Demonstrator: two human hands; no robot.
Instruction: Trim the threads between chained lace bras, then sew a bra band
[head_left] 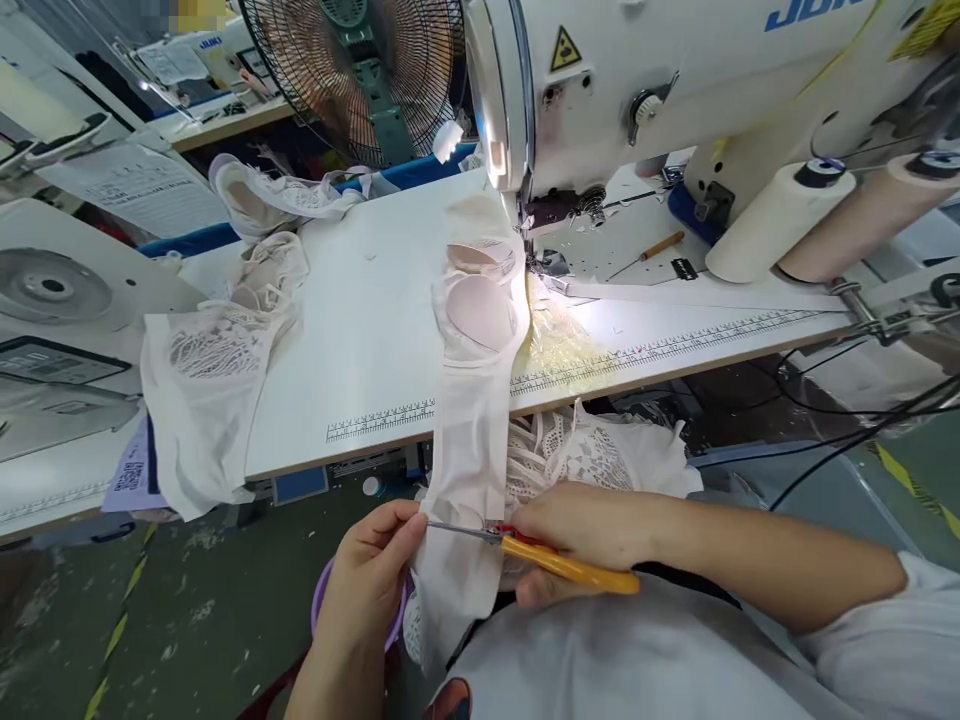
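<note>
My right hand (570, 530) is wrapped round a pair of scissors (574, 568) with orange and red handles. Their metal blades point left across a pale bra (471, 425). The bra runs from under the sewing machine (525, 215) needle, over the table's front edge and down towards my lap. Thumb and fingers of my left hand (369, 560) pinch the left edge of its fabric, close to the scissors' tips. One moulded cup lies face up on the table. Whether the blades are apart or closed is hard to make out.
More pale lace bras (600, 455) are heaped below the front edge. Others (214, 370) lie along the left of the white table (367, 340). Thread cones (780, 220) and an orange-handled awl (660, 246) are at the right; a fan (367, 80) stands behind.
</note>
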